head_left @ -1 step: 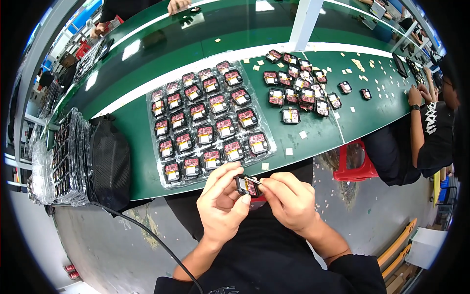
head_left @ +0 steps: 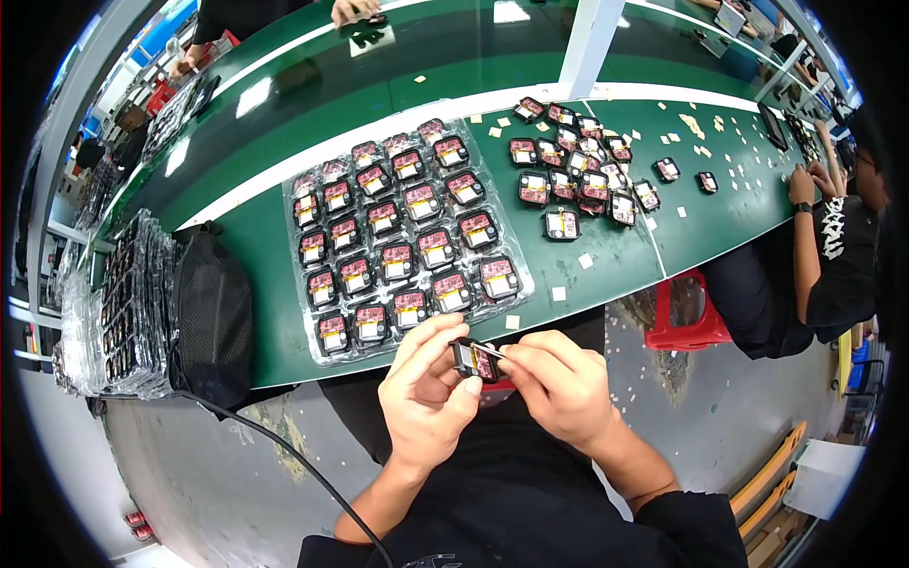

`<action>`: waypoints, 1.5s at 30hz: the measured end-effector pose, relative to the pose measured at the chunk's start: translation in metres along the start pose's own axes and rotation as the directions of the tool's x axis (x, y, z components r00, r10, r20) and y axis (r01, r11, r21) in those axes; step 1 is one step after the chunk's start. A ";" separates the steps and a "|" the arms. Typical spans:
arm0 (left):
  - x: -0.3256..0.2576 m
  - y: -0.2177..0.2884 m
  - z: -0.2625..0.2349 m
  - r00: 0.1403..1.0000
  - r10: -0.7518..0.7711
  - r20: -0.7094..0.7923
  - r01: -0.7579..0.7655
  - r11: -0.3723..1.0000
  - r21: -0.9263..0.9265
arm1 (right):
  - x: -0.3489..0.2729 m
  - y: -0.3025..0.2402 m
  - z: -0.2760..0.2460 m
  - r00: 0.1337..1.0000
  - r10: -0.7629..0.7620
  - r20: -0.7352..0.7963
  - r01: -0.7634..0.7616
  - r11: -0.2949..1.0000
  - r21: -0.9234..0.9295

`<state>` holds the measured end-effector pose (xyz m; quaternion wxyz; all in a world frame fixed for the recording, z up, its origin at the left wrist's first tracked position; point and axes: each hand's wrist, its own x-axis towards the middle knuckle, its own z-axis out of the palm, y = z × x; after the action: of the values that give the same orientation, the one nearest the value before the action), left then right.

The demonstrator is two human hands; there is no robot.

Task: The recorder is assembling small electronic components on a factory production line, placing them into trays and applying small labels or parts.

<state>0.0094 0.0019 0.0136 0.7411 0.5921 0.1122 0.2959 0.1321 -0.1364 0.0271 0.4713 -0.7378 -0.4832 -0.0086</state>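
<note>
My left hand (head_left: 423, 409) pinches a small black square electronic housing (head_left: 476, 363) between thumb and fingers, above the table's near edge. A reddish circuit, a yellow strip and a white patch show on its face. My right hand (head_left: 561, 386) is closed on a slim metal tool (head_left: 488, 349), perhaps tweezers, whose tip lies over the housing's upper face. Just beyond my hands, a clear plastic tray (head_left: 524, 248) holds rows of similar housings. Farther right, a loose pile of the same housings (head_left: 562, 224) lies on the green table.
Small pale paper squares (head_left: 559, 293) dot the green table (head_left: 606, 270). At left are a black mesh bag (head_left: 216, 308), stacked clear trays (head_left: 137, 303) and a black cable (head_left: 284, 445). A co-worker (head_left: 838, 256) sits at right beside a red stool (head_left: 684, 317). A grey post (head_left: 592, 47) rises behind.
My hands, the housing and the tool hold almost the same place. At the top, another person's hand has shifted slightly to the right.
</note>
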 end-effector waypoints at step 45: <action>0.076 0.033 -0.008 0.862 0.281 0.421 -0.506 0.431 0.747 | 0.003 0.022 -0.015 0.960 0.177 -0.216 -0.104 0.944 0.312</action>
<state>0.0560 0.0560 0.0567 0.2810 0.9120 0.0098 0.2986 0.1567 -0.1468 0.0218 0.6315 -0.6847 -0.3638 0.0086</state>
